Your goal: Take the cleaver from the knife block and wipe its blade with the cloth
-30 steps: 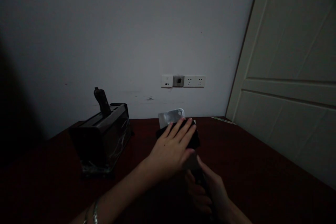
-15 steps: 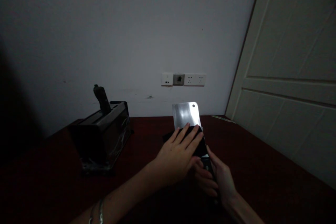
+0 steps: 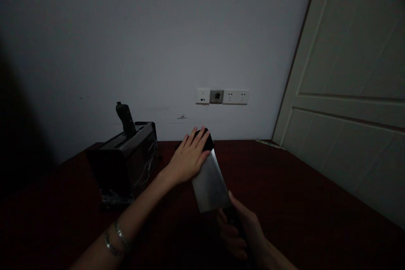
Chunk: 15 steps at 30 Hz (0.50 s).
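The right hand [image 3: 242,232] gripped the cleaver [image 3: 210,183] while the left hand [image 3: 188,158] lay flat on what seemed a dark cloth [image 3: 207,140].

- We see a dark knife block [image 3: 126,162] at nine o'clock on the dark red table [image 3: 300,194], one black handle [image 3: 125,118] sticking up from it.
- We see white wall sockets [image 3: 222,96] at twelve o'clock.
- We see a pale panelled door [image 3: 351,93] at three o'clock.
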Tool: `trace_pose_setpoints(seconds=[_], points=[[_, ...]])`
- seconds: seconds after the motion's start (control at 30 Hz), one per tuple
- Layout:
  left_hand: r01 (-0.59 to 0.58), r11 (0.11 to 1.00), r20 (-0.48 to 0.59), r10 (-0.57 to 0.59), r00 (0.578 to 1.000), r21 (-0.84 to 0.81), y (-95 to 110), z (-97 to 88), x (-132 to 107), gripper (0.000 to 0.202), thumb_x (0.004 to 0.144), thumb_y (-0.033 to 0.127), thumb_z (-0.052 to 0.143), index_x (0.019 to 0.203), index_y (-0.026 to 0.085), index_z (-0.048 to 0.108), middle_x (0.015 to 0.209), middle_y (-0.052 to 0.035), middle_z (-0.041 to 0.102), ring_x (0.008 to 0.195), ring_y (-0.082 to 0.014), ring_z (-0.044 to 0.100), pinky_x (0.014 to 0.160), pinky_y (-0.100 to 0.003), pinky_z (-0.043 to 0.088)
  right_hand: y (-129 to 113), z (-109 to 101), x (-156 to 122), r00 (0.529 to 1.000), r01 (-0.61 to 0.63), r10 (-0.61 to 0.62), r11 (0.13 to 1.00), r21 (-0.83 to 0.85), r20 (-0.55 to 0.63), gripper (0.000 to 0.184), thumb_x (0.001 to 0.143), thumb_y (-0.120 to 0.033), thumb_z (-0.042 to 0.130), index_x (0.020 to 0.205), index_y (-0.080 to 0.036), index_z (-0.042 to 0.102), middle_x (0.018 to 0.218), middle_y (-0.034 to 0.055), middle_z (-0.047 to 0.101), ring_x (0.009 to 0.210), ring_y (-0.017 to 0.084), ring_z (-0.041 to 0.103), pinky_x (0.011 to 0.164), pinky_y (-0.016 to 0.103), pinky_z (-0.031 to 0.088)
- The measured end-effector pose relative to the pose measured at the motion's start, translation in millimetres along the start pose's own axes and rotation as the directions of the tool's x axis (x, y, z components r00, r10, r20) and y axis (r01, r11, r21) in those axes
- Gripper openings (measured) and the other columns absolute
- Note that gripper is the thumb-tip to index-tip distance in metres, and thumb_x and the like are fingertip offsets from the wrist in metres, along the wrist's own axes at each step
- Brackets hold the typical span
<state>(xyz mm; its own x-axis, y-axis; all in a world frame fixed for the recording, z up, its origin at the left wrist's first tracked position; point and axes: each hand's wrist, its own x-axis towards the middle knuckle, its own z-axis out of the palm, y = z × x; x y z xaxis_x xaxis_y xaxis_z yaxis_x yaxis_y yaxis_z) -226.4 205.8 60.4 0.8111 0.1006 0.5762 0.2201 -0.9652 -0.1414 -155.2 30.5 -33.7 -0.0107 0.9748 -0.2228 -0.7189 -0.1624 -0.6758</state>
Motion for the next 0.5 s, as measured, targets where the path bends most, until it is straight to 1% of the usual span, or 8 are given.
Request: trace_pose_setpoints(seconds=[0.07,0.17,0.23,0.3,0.4,0.47,0.5], points=[[0.037,0.996,0.031,-0.034,0.999,-0.086,-10,0.3,0,0.053,0.093,0.038,0.022,0.14,0.014,0.018,0.147,-0.01,0.017,0.136,-0.0222,0.01,0.107,-0.044,0.021,-1,1,-1,1.0,-0.006,0.006,1.0,0.001,-0.025,0.052,0.077,-0.066,0.038,0.06,-0.018,0.045,0.039,-0.008,0.034,0.026,0.002,0.018,0.025,0.016,0.013],[0.08,0.962,0.045,-0.071,0.996,-0.26,-17,-1.9,-1,0.05,0.093,0.039,0.023,0.136,0.013,0.028,0.141,-0.0117,0.033,0.129,-0.0205,0.031,0.104,-0.038,0.028,-2,2,-3,0.999,-0.019,0.019,1.0,0.0,-0.044,0.052,0.078,-0.064,0.037,0.058,-0.017,0.044,0.039,-0.0078,0.034,0.026,0.002,0.019,0.025,0.016,0.012],[0.136,0.919,0.046,-0.128,0.991,-0.371,-21,-2.7,0,0.047,0.093,0.04,0.025,0.132,0.016,0.035,0.131,-0.0111,0.046,0.119,-0.0204,0.045,0.099,-0.037,0.035,-2,2,-3,0.999,-0.028,0.028,1.0,-0.002,-0.046,0.052,0.078,-0.064,0.037,0.058,-0.017,0.044,0.039,-0.0078,0.034,0.026,0.002,0.019,0.026,0.015,0.011],[0.21,0.857,0.067,-0.203,0.977,-0.471,-30,0.0,2,0.043,0.093,0.04,0.025,0.124,0.017,0.043,0.118,-0.01,0.057,0.106,-0.0205,0.055,0.092,-0.035,0.04,-2,0,-3,0.999,-0.032,0.032,0.999,0.002,-0.028,0.052,0.079,-0.065,0.037,0.059,-0.017,0.044,0.039,-0.008,0.033,0.026,0.002,0.019,0.025,0.015,0.011],[0.335,0.757,0.095,-0.343,0.934,-0.561,-53,13.3,4,0.04,0.092,0.036,0.025,0.108,0.013,0.054,0.104,-0.0101,0.063,0.096,-0.0202,0.058,0.085,-0.033,0.043,-3,-5,-2,1.0,-0.005,0.004,1.0,0.024,0.018,0.051,0.078,-0.064,0.039,0.059,-0.018,0.043,0.039,-0.0084,0.034,0.026,0.002,0.018,0.025,0.016,0.011],[0.43,0.708,0.111,-0.45,0.886,-0.56,-69,27.5,5,0.039,0.091,0.034,0.027,0.102,0.011,0.056,0.103,-0.011,0.063,0.096,-0.0207,0.057,0.085,-0.031,0.042,-5,-7,-1,0.999,0.023,-0.025,0.999,0.04,0.044,0.049,0.077,-0.064,0.042,0.059,-0.018,0.042,0.039,-0.0089,0.034,0.025,0.002,0.017,0.024,0.015,0.012],[0.471,0.691,0.133,-0.484,0.865,-0.548,-76,35.3,4,0.038,0.09,0.033,0.028,0.101,0.01,0.057,0.103,-0.0113,0.063,0.096,-0.021,0.057,0.085,-0.03,0.042,-6,-7,0,0.998,0.033,-0.036,0.999,0.043,0.052,0.048,0.076,-0.063,0.044,0.059,-0.018,0.042,0.039,-0.0091,0.034,0.025,0.002,0.016,0.024,0.015,0.013]])
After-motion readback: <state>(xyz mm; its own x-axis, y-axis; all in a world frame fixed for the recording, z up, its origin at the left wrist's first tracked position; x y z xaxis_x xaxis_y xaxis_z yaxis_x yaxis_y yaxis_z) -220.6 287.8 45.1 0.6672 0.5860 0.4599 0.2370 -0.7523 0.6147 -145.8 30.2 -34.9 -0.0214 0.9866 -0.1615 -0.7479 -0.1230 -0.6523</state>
